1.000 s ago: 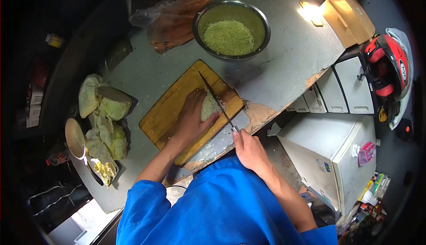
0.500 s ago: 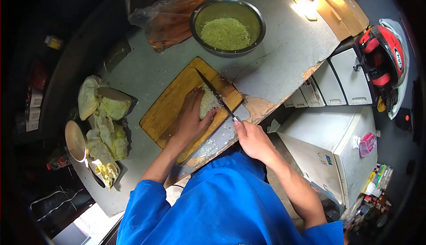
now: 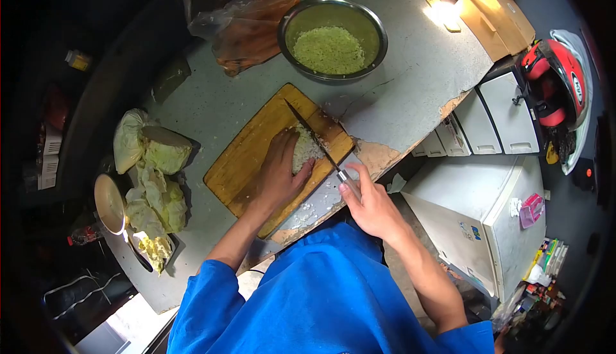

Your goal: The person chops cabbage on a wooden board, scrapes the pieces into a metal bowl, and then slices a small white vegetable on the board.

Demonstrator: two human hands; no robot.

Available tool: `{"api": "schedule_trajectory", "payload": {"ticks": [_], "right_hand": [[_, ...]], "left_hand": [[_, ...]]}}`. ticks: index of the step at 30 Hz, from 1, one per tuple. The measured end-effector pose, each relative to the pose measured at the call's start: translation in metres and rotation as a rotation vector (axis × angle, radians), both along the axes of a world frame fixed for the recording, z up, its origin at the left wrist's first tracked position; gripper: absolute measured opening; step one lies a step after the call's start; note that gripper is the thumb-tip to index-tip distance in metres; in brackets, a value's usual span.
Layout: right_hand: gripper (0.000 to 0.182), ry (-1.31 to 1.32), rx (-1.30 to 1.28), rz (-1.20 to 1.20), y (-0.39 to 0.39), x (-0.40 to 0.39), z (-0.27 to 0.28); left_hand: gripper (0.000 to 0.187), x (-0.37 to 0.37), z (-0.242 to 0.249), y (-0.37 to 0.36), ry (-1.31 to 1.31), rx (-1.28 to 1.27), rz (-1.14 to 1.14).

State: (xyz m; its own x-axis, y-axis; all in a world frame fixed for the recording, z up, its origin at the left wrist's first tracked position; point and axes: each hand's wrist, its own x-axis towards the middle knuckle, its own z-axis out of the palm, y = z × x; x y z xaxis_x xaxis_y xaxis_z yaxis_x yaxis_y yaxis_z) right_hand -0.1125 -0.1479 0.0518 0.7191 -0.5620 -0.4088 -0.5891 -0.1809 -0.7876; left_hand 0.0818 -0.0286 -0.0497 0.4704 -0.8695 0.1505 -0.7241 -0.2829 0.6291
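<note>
A wooden cutting board (image 3: pixel 240 155) lies at an angle near the table's front edge. On it is a pile of finely chopped pale cabbage (image 3: pixel 303 150). My left hand (image 3: pixel 280 166) rests beside the pile, fingers stretched and thumb apart, touching its left side. My right hand (image 3: pixel 369 205) holds the handle of a knife (image 3: pixel 316 139), its index finger lifted off and curved. The blade runs along the pile's right side, tip toward the upper left. Beyond the board stands a steel bowl (image 3: pixel 380 53) with chopped greens (image 3: pixel 330 50) in it.
Cabbage pieces (image 3: pixel 168 155) and loose leaves (image 3: pixel 153 206) lie at the left, near a round beige bowl (image 3: pixel 110 204). Behind are carrots (image 3: pixel 250 33) in a plastic bag. A cardboard box (image 3: pixel 494 20) sits at the back right, above white drawers (image 3: pixel 509 113) and a red helmet (image 3: pixel 555 81).
My right index finger has lifted from the knife handle, and the grip has loosened. The left hand and the blade are almost where they were. The whole view has shifted slightly.
</note>
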Motion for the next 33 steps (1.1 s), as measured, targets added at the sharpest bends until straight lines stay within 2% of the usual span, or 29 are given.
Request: {"api": "schedule_trajectory", "payload": {"ticks": [1, 3, 8, 13, 17, 23, 33], "right_hand": [[0.033, 0.001, 0.0, -0.006, -0.002, 0.0, 0.003], [0.04, -0.058, -0.162, 0.099, -0.006, 0.001, 0.007], [0.049, -0.069, -0.309, 0.137, 0.011, -0.004, -0.015], [0.05, -0.075, -0.466, 0.094, 0.036, -0.008, -0.065], [0.051, -0.159, -0.46, 0.065, 0.031, -0.01, -0.071], [0.055, -0.182, -0.497, 0.107, 0.02, -0.008, -0.047], [0.055, -0.119, -0.562, 0.115, 0.036, -0.008, -0.08]], "left_hand": [[0.067, 0.0, -0.001, 0.0, 0.012, 0.008, 0.005], [0.067, 0.0, 0.0, 0.0, 0.025, 0.013, 0.012], [0.067, -0.001, -0.002, 0.002, 0.0, 0.036, 0.028], [0.062, -0.002, -0.007, 0.0, -0.024, -0.01, 0.05], [0.065, 0.002, -0.004, 0.001, -0.008, 0.001, 0.027], [0.061, 0.0, -0.011, 0.0, -0.015, -0.058, 0.044], [0.058, 0.002, -0.005, -0.003, 0.016, -0.07, 0.031]]}}
